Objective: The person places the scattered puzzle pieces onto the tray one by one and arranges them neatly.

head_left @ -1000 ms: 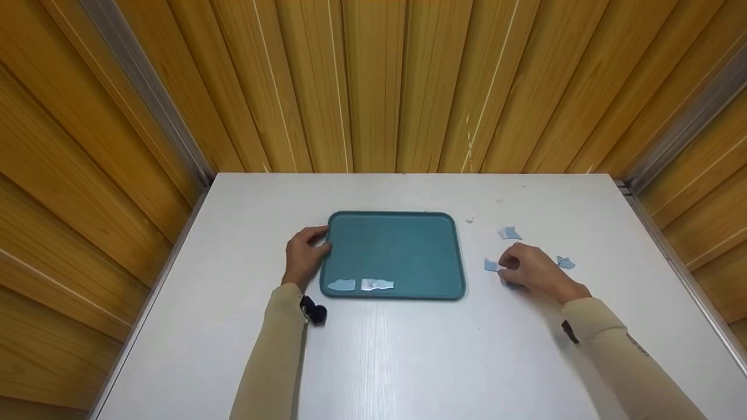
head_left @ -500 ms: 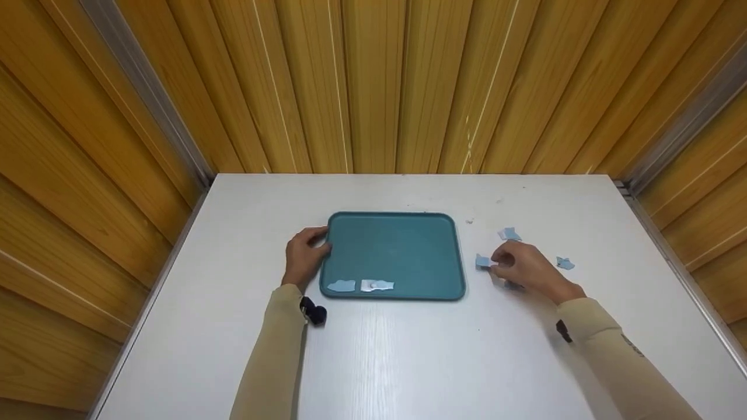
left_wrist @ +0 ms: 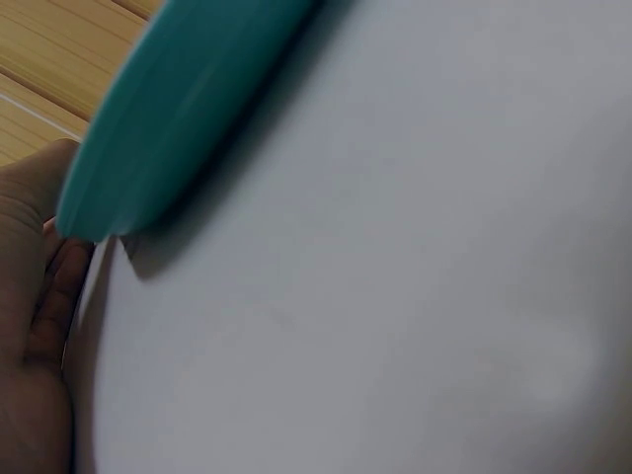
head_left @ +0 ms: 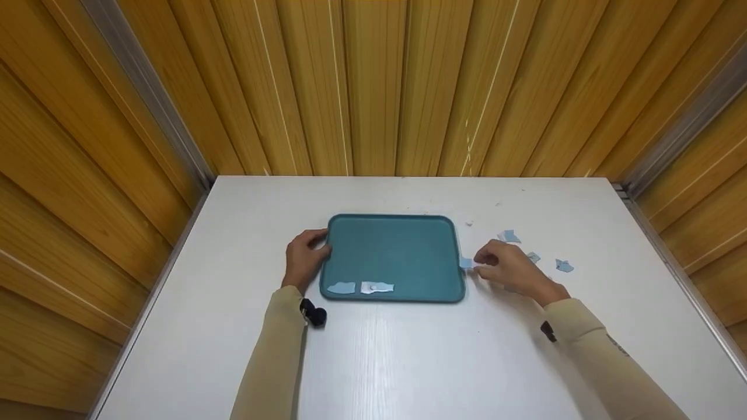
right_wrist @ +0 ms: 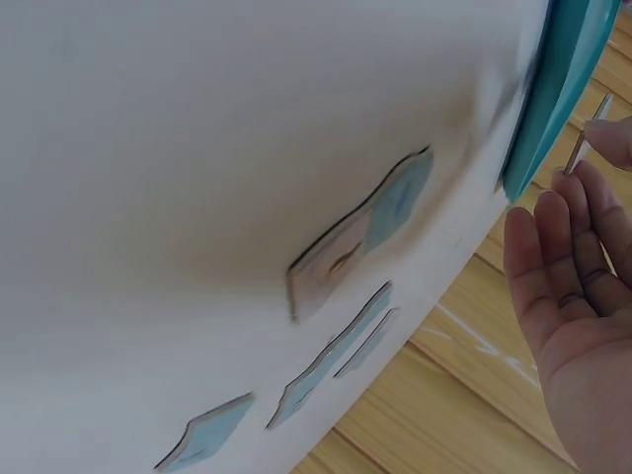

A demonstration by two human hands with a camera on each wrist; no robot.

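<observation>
In the head view, my left hand (head_left: 304, 256) holds the left rim of a teal tray (head_left: 391, 251), thumb and index finger on its edge. The left wrist view shows the tray's underside and part of that hand. Between thumb and fingertips my right hand (head_left: 509, 268) pinches a light-blue puzzle piece (head_left: 466, 263) at the tray's right rim. From the right wrist the held puzzle piece (right_wrist: 590, 136) appears edge-on. Near the tray's front-left corner lie a light-blue puzzle piece (head_left: 341, 287) and a whitish puzzle piece (head_left: 377, 287).
Right of the tray, several loose puzzle pieces lie on the white table (head_left: 373, 361), among them a blue-and-white piece (head_left: 509, 235) and a piece at the far right (head_left: 564, 266). A small white scrap (head_left: 469, 223) is behind them. Wood-patterned walls (head_left: 373, 87) enclose the table.
My right hand has moved left with the puzzle piece, from the table to the tray's right rim, uncovering another piece behind it. My left hand stays on the tray.
</observation>
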